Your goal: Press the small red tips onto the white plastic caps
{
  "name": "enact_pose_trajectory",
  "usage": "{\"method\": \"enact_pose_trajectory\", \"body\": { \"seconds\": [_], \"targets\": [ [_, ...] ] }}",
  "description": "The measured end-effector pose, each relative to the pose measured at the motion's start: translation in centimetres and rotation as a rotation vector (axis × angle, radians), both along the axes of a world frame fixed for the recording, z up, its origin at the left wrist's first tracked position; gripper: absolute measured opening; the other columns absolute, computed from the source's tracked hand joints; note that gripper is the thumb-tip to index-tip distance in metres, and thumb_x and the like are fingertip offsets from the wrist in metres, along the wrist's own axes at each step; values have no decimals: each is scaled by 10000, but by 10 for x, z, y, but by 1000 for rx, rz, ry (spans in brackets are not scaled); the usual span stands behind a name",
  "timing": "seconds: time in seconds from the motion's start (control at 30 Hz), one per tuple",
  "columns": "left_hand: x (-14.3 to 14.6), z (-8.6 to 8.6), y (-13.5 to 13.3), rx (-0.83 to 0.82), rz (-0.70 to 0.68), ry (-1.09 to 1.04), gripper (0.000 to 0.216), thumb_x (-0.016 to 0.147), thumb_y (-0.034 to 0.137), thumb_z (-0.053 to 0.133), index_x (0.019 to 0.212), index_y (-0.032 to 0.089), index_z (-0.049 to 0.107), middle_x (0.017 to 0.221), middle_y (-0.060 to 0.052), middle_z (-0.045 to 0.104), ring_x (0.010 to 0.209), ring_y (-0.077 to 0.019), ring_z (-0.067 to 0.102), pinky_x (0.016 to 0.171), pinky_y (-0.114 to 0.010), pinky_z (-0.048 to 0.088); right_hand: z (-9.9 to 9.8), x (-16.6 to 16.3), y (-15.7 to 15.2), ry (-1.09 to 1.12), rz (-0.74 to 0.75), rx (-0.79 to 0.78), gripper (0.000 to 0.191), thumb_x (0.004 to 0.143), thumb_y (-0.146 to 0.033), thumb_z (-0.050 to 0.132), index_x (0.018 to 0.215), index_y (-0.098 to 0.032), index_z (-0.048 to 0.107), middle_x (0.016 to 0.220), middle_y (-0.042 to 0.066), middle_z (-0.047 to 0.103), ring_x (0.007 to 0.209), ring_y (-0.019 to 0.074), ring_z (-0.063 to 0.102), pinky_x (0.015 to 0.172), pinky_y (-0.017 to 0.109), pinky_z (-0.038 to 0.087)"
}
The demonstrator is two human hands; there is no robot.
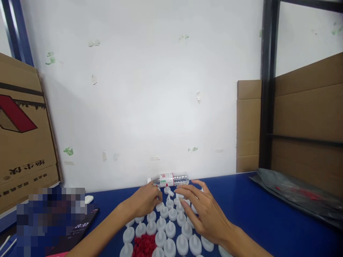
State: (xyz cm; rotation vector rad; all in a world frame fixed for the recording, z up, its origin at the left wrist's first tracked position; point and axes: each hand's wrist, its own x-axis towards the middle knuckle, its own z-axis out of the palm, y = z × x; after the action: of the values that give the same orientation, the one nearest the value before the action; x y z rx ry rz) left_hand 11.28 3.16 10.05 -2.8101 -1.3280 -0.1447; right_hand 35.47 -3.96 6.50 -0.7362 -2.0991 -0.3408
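Observation:
Several small white plastic caps (166,230) with stems stand packed together on the blue table (257,214). My left hand (144,200) rests at the far left of the group, fingers curled in a pinch on a white cap. My right hand (203,210) hovers over the right side of the caps, fingers spread and slightly bent, holding nothing that I can see. A heap of small red pieces (144,245) lies among the nearest caps. A clear water bottle (170,179) lies on its side just beyond both hands, against the white wall.
A phone (80,228) showing 20:07 lies at the left. A large cardboard box (24,135) stands at the left; more cardboard (308,117) and a black post (268,85) stand at the right. A dark plastic bag (297,194) lies at the right.

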Motion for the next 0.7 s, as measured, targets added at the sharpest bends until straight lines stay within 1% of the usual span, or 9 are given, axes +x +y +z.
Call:
{"method": "enact_pose_trajectory", "body": {
  "seconds": [0.07, 0.13, 0.23, 0.4, 0.5, 0.6, 0.7],
  "targets": [
    [0, 3, 6, 9, 25, -10, 184, 974, 202, 564, 959, 223, 746, 989, -50, 736, 953, -214, 689, 833, -306, 528, 1, 0, -1, -8, 15, 2, 369, 1013, -141, 454, 1365, -239, 508, 1227, 93, 708, 1162, 233, 658, 1083, 549, 390],
    [-2, 6, 14, 51, 84, -17, 190, 1027, 283, 553, 1052, 186, 714, 1061, -64, 718, 993, -223, 683, 888, -375, 538, 2, 1, -2, -9, 20, 10, 365, 1008, -152, 469, 1361, -238, 514, 1224, 96, 708, 1154, 239, 661, 1083, 557, 384],
    [-5, 6, 26, 100, 157, -2, 261, 1011, 353, 629, 1181, 158, 656, 1207, -84, 672, 1082, -245, 662, 941, -469, 549, 3, 2, -2, 1, 15, 12, 347, 1007, -149, 469, 1337, -238, 532, 1216, 95, 709, 1147, 238, 663, 1092, 553, 375],
    [-1, -11, 43, 83, 198, 52, 303, 1005, 338, 645, 1257, 172, 626, 1269, -93, 646, 1079, -245, 666, 913, -455, 577, 2, 2, 1, 0, 23, 15, 358, 1005, -119, 469, 1339, -227, 537, 1192, 80, 710, 1123, 218, 671, 1104, 519, 367],
    [2, -14, 50, 69, 230, 59, 302, 1006, 338, 643, 1261, 178, 625, 1273, -93, 644, 1072, -241, 668, 907, -448, 580, 1, 2, 2, -3, 28, 21, 348, 1004, -107, 473, 1323, -225, 548, 1166, 70, 714, 1098, 209, 676, 1108, 504, 357],
    [2, -3, 46, 83, 258, 16, 303, 1004, 340, 646, 1258, 176, 625, 1263, -91, 647, 1062, -239, 671, 898, -443, 583, 1, 1, 2, -8, 28, -6, 335, 999, -99, 485, 1298, -228, 562, 1140, 55, 718, 1058, 199, 684, 1112, 500, 344],
    [0, 13, 31, 110, 259, -77, 281, 1013, 351, 628, 1222, 163, 632, 1189, -80, 670, 1005, -224, 680, 872, -429, 581, 1, -1, 2, -19, 31, -34, 293, 989, -97, 502, 1237, -229, 584, 1128, 42, 719, 1032, 197, 690, 1119, 502, 330]
  ]
}}
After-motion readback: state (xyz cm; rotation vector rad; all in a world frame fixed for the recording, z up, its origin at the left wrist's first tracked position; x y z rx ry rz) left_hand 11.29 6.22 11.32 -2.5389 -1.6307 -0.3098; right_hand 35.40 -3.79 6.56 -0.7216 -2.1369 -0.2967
